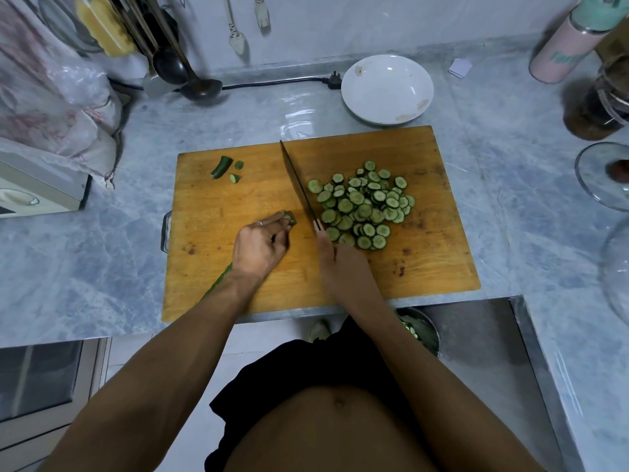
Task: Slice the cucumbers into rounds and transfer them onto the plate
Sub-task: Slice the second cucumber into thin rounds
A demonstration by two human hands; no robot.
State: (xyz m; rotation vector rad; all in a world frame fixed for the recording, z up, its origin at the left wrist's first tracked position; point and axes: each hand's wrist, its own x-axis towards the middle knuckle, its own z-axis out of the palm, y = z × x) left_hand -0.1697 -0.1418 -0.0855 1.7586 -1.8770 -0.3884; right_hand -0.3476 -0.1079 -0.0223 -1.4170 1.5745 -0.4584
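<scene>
A wooden cutting board (425, 267) lies on the counter. A pile of several cucumber rounds (366, 206) covers its right middle. My left hand (260, 243) grips a small cucumber stub (291, 218) at its fingertips. A second, whole cucumber (218, 284) shows partly under my left wrist. My right hand (335, 257) holds a long dark knife (297, 183), forefinger along the spine, blade running away from me between the stub and the pile. A white plate (387, 89) stands empty behind the board. Cut-off cucumber ends (224, 167) lie at the board's far left.
A ladle (190, 76) and a black power cord (279, 84) lie along the back wall. A pink bottle (565, 46), a dark jar (595, 107) and glass lids (602, 175) crowd the right. A bagged appliance (41, 185) sits left. A steel bowl (420, 330) sits below the counter edge.
</scene>
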